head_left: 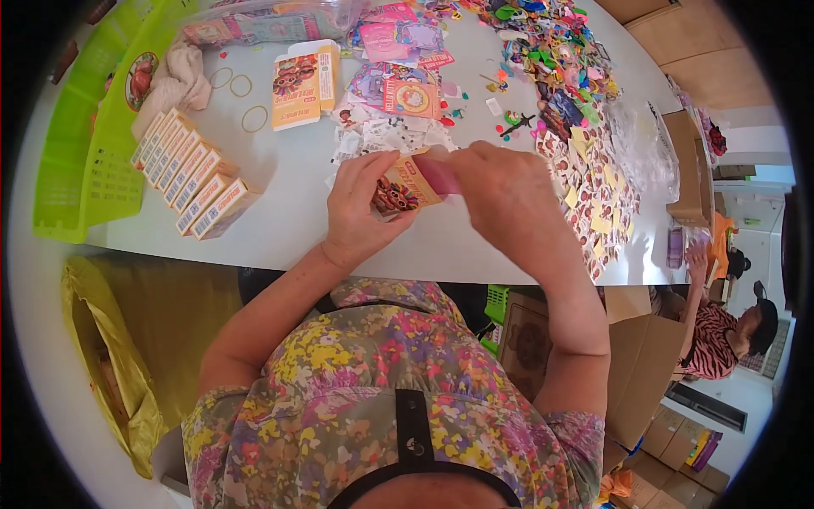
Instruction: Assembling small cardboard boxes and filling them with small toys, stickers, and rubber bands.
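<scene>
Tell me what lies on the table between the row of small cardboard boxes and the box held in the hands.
In the head view, only bare white table lies between the row of small cardboard boxes and the small printed cardboard box.

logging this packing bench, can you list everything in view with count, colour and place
small carton: one, orange, held in both hands
packed cartons: about ten, orange and white, row at table's left
flat cartons: two, orange, upper middle
rubber bands: three, tan, beside the cloth
cloth: one, beige, upper left
baskets: two, green, left edge
stickers and toys: many, mixed colours, right half
table: one, white
left hand: on carton
right hand: on carton
</scene>
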The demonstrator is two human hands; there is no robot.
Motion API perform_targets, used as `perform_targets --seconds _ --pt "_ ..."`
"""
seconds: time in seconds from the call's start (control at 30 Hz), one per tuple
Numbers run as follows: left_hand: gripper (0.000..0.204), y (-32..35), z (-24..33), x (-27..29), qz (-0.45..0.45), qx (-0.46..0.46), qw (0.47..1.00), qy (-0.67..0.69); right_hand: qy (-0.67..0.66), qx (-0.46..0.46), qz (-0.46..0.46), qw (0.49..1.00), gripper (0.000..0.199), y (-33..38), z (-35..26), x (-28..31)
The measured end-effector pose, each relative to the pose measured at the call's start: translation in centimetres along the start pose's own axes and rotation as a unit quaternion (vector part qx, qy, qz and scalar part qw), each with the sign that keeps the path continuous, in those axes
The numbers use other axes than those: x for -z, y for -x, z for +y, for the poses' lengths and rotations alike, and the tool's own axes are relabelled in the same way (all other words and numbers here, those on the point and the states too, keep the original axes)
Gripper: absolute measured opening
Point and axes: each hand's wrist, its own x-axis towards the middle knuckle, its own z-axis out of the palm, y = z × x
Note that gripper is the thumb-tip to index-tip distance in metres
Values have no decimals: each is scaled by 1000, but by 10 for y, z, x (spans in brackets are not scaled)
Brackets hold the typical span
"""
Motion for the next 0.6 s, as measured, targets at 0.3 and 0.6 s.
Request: perform_targets --seconds 0.3,0.6 --pt "72 -6 7 17 14 13 999 31 -139 44 165 976 17 -22 -5 -21" --pt "74 -17 -21 59 78 70 994 -8 -503 74 59 859 18 -128 4 -7"
